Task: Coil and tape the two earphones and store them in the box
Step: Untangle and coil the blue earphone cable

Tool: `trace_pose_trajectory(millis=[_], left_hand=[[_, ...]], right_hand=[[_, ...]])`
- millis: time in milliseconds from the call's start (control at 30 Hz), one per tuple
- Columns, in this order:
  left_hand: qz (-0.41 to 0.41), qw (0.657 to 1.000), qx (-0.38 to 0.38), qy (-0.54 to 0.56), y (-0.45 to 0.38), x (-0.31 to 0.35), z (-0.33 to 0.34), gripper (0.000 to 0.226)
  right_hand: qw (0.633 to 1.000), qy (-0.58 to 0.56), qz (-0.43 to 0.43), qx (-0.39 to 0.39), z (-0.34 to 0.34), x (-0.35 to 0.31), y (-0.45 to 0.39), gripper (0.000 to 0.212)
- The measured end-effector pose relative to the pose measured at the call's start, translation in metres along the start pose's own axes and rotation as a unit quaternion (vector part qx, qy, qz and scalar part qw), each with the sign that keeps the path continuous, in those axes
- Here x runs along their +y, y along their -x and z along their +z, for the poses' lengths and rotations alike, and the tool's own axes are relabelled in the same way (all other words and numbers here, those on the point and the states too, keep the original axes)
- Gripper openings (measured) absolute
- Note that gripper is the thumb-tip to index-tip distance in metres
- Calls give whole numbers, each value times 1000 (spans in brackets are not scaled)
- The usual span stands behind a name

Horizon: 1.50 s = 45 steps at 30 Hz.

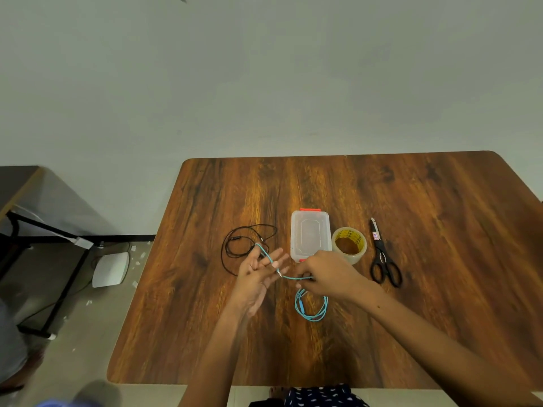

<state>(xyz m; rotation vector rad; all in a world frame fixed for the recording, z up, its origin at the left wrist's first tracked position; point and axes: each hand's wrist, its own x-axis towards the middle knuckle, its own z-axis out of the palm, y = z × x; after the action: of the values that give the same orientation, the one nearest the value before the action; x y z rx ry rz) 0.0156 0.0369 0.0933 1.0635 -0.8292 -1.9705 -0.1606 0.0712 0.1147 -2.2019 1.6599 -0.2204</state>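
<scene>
A turquoise earphone [311, 308] runs over the spread fingers of my left hand [258, 277], palm up above the table. From there the cable stretches to my right hand [326, 277], which pinches it; the rest hangs in loose loops on the wood below. A black earphone [235, 245] lies loosely looped just behind my left hand. The clear plastic box [310, 235] with red latches stands closed behind my right hand.
A roll of clear tape [349, 244] sits right of the box, and black scissors [385, 257] lie further right. The wooden table [411, 333] ends at the left; beyond it are a black-framed desk and a white device on the floor.
</scene>
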Motion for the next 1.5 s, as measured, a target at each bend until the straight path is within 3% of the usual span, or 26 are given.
trace_pose_trajectory(millis=[233,500,767,867,967,1267,1500], left_hand=[[-26,993,-60,-100,-1,1,-1,81],[-40,996,-76,-17,-2,3,-2,83],[-127,977,-161,-64,-1,1,-10,88],[-155,958,-228,-76,1,3,-16,83],[-161,942,-282,-89,3,1,-14,74],[-165,923,-340,-74,9,-3,-9,67],[-187,878,-439,-47,9,4,-11,67]], right_hand=[[1000,-19,11,-10,-16,-4,-3,17],[999,-29,-11,-8,-12,-12,-2,15],[998,-54,2,-44,-21,6,-8,8],[991,-119,-20,-65,-26,15,-12,7],[985,-167,-22,-34,-29,17,-16,9],[951,-307,-15,25,-28,23,-24,10],[908,-417,20,34,-20,35,-22,9]])
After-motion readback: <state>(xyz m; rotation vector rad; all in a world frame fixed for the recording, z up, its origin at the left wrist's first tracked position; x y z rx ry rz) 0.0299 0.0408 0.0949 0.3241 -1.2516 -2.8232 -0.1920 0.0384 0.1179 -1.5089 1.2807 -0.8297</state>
